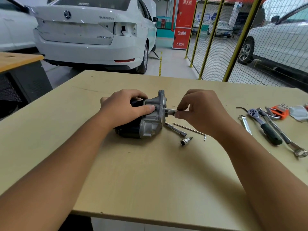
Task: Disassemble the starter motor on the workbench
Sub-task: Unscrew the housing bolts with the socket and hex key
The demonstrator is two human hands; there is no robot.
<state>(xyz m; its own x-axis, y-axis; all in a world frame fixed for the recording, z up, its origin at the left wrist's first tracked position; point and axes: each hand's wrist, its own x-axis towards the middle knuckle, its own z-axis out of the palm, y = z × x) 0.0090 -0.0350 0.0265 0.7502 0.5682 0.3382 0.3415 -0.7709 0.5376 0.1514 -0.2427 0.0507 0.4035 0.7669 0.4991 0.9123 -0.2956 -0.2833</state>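
- My left hand (126, 105) wraps over the starter motor (146, 120), which lies on its side mid-workbench (150, 172), thumb pressed on the grey housing.
- My right hand (198, 109) pinches a slim metal tool (170, 110) whose tip meets the motor's flange face; I cannot tell what sort of fastener it sits in.
- To do this well, I judge I should keep the tool square to the flange, hold the body firmly so it cannot roll, and turn in small steady twists.
- Just beyond lie a loose socket (185, 141), an extension bar (175, 130) and a hex key (190, 130).
- Further right sit a ratchet (265, 125) and spanners (283, 135).
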